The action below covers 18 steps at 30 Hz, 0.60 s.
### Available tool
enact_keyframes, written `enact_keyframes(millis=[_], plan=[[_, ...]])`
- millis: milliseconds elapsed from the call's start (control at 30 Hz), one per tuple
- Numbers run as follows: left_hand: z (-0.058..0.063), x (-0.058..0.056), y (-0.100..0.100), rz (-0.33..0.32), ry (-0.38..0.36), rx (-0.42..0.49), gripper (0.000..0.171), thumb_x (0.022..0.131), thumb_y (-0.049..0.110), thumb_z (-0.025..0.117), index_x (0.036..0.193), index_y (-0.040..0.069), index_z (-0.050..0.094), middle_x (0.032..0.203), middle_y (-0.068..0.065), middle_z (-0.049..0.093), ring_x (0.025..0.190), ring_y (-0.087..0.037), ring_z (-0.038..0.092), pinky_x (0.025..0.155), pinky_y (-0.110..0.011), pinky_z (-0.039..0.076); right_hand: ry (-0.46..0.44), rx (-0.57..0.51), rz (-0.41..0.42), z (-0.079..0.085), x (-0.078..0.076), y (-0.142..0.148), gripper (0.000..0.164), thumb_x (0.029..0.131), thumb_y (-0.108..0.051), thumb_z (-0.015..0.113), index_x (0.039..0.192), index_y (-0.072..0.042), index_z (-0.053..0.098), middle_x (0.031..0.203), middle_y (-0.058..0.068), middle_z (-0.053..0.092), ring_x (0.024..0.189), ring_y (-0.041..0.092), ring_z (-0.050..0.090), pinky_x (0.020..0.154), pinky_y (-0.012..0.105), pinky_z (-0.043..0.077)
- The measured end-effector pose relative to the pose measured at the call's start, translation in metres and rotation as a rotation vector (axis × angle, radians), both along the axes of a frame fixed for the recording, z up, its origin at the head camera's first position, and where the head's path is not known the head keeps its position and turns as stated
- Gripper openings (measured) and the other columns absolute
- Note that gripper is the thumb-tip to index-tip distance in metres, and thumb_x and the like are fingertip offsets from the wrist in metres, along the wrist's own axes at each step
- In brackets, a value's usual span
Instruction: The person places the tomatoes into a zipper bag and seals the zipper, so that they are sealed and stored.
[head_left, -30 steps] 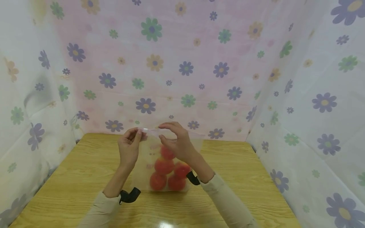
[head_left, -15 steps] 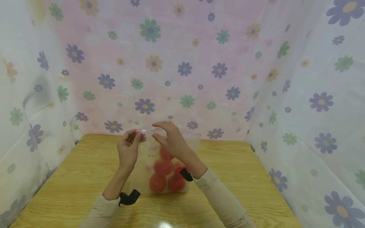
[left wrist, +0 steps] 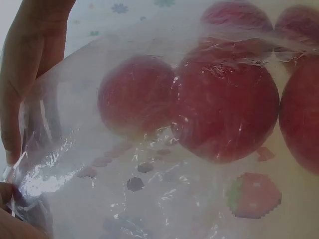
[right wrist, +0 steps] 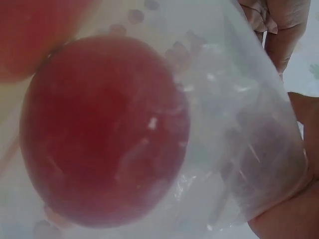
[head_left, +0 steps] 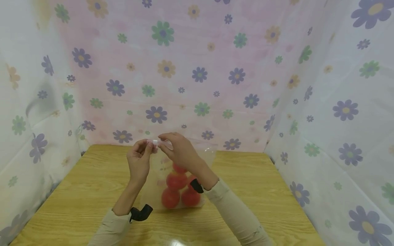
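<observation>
A clear zip bag [head_left: 154, 186] stands upright on the table, with printed marks on its front. Several round red fruits with yellowish patches, such as the one at the lower left [head_left: 170, 197], lie inside it. Between thumb and fingers my left hand [head_left: 138, 160] pinches the bag's top left corner. Beside it my right hand [head_left: 183, 150] has thumb and forefinger on the zip strip, right at the white slider [head_left: 155, 141]. That forearm and hand cover part of the upper fruit. Close up, the left wrist view shows a red fruit [left wrist: 227, 104] through the wrinkled plastic.
The wood-grain table [head_left: 83, 191] runs under the bag. A flower-printed cloth [head_left: 197, 54] hangs behind it and along both sides. A black wrist mount [head_left: 141, 212] sits on the left wrist and another black mount [head_left: 196, 186] on the right.
My right hand has moved left along the bag's top edge, and its thumb and forefinger have drawn closer together at the slider. My left hand keeps its hold on the corner.
</observation>
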<state>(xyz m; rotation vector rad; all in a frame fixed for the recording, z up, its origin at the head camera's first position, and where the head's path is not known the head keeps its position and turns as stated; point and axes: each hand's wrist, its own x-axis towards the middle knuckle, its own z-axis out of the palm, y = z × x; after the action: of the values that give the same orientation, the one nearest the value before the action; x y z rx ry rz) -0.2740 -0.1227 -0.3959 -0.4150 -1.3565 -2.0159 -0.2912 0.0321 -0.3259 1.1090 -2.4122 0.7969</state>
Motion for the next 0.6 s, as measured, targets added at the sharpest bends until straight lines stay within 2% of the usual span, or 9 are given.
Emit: enact_keyframes(millis=[133,233,333,500,600], plan=[[0.0,0.001,0.0,-0.005,0.007,0.0,0.017,0.099,-0.004,0.06,0.105,-0.02,0.058,0.086,0.0,0.068,0.076,-0.008,0.067,0.072,-0.018,0.058,-0.118,-0.115,0.102,-0.004,-0.007,-0.002,0.017,0.101,-0.016,0.066,0.111,-0.004,0.073,0.108,0.007,0.074,0.101,0.018,0.069,0.092,0.029,0.056],[0.0,0.001,0.0,-0.01,0.011,-0.006,0.017,0.099,-0.005,0.061,0.105,-0.021,0.058,0.086,0.0,0.068,0.075,-0.008,0.067,0.072,-0.018,0.058,-0.172,-0.201,0.134,-0.008,-0.011,-0.004,0.011,0.1,-0.014,0.068,0.101,-0.005,0.073,0.097,0.005,0.075,0.091,0.015,0.068,0.086,0.024,0.056],[0.0,0.001,-0.001,-0.022,0.021,-0.018,0.012,0.099,-0.005,0.06,0.104,-0.017,0.061,0.086,0.001,0.069,0.075,-0.008,0.067,0.072,-0.018,0.057,-0.218,-0.278,0.159,-0.012,-0.014,-0.005,0.009,0.098,-0.011,0.07,0.099,-0.003,0.074,0.095,0.007,0.075,0.091,0.014,0.07,0.086,0.021,0.056],[-0.001,0.002,-0.001,-0.043,0.048,-0.022,0.007,0.099,-0.007,0.059,0.102,-0.013,0.063,0.088,0.001,0.07,0.075,-0.008,0.068,0.073,-0.019,0.058,-0.306,-0.363,0.218,-0.012,-0.014,-0.006,0.011,0.097,-0.012,0.071,0.099,-0.002,0.074,0.096,0.01,0.075,0.096,0.019,0.072,0.09,0.024,0.057],[0.0,0.003,0.0,-0.051,0.033,-0.026,0.008,0.099,-0.006,0.059,0.101,-0.013,0.063,0.087,0.001,0.07,0.075,-0.008,0.068,0.073,-0.019,0.057,-0.306,-0.377,0.231,-0.012,-0.014,-0.006,0.012,0.097,-0.013,0.071,0.098,-0.002,0.075,0.095,0.01,0.075,0.095,0.02,0.073,0.088,0.025,0.058]])
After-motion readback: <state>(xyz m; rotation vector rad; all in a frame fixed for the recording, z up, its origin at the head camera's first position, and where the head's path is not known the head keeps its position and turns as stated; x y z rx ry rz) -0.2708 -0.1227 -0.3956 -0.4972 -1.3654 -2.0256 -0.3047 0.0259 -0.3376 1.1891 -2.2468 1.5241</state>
